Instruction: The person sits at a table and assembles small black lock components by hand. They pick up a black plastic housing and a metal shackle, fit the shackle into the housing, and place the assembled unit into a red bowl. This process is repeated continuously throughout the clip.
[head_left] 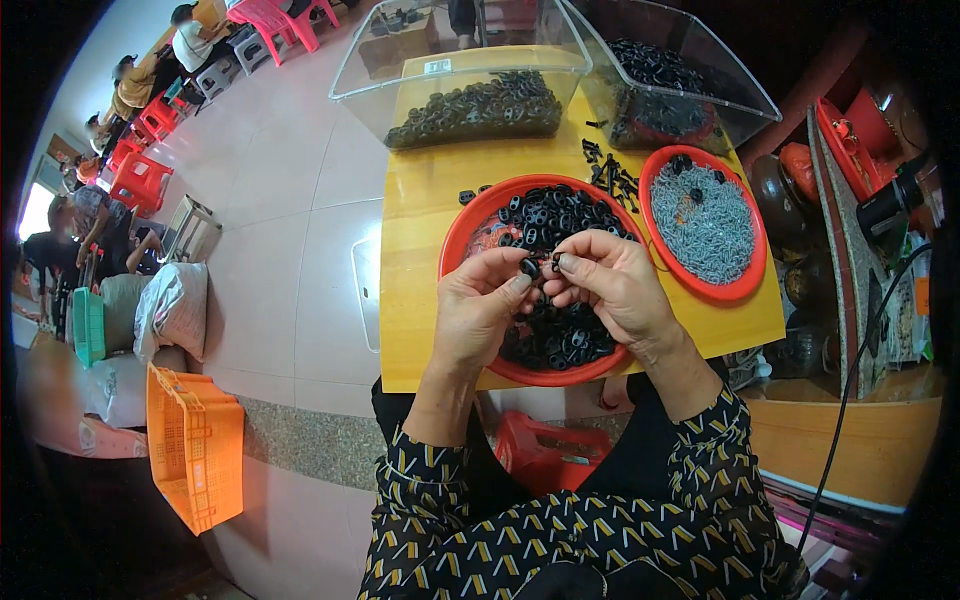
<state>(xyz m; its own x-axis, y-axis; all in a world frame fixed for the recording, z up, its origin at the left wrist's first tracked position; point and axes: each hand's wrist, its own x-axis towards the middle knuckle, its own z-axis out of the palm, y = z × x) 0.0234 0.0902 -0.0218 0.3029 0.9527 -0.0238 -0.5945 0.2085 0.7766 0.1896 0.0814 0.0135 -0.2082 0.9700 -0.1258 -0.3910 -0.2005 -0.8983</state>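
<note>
Between finger and thumb, my left hand [478, 300] pinches a small black oval plastic piece [530, 268]. My right hand [618, 285] is closed close beside it, its fingertips pinching a tiny part mostly hidden by the fingers. Both hands hover over a round red tray [462, 215] heaped with black plastic pieces [570, 340], many with two holes. To the right, a second red tray [660, 250] holds a mass of small silver screws [705, 225] and a few black pieces.
Two clear plastic bins, one left [470, 70] and one right [735, 95], hold black parts at the table's far side. Loose black parts [612, 178] lie on the yellow table [410, 250]. An orange crate [215, 450] stands on the floor at left, near white sacks [172, 310]. Several people sit far left.
</note>
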